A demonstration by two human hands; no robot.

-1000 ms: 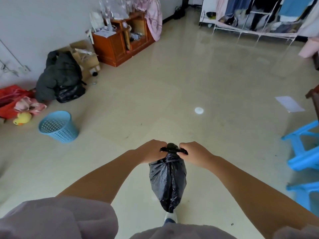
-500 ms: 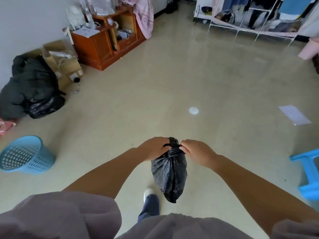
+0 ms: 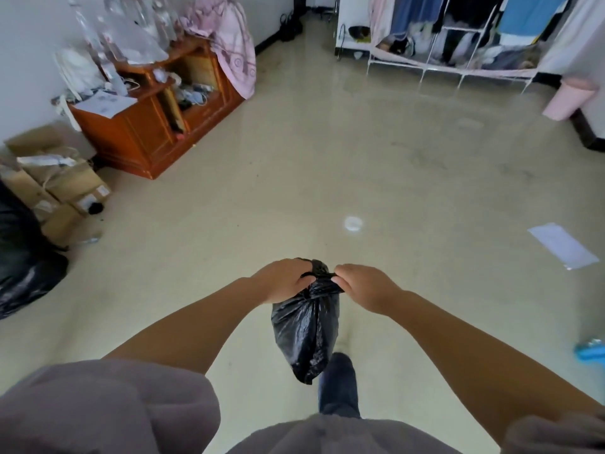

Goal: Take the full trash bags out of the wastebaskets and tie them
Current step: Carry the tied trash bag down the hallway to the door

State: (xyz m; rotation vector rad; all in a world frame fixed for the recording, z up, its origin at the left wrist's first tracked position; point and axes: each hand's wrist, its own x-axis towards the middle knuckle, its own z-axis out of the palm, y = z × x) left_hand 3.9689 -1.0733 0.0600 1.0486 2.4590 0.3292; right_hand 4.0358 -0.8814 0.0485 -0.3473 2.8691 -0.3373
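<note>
A small black trash bag (image 3: pixel 307 332) hangs in front of me, full and gathered at the top into a bunched neck. My left hand (image 3: pixel 284 280) grips the neck from the left with its fingers curled into the plastic. From the right, my right hand (image 3: pixel 363 286) pinches the same bunched top. The bag's body dangles free above the floor, over my dark-trousered leg (image 3: pixel 339 385). No wastebasket shows in this frame.
A wooden cabinet (image 3: pixel 147 132) piled with clutter stands at the left wall, cardboard boxes (image 3: pixel 62 185) and a large black bag (image 3: pixel 23 267) beside it. A clothes rack (image 3: pixel 458 44) lines the back. A paper sheet (image 3: pixel 563 245) and a pink bin (image 3: pixel 566 98) lie right.
I have walked forward: the blue wastebasket slid out of view at the left and the cabinet came closer. Both hands stay on the bag's top, now closer together.
</note>
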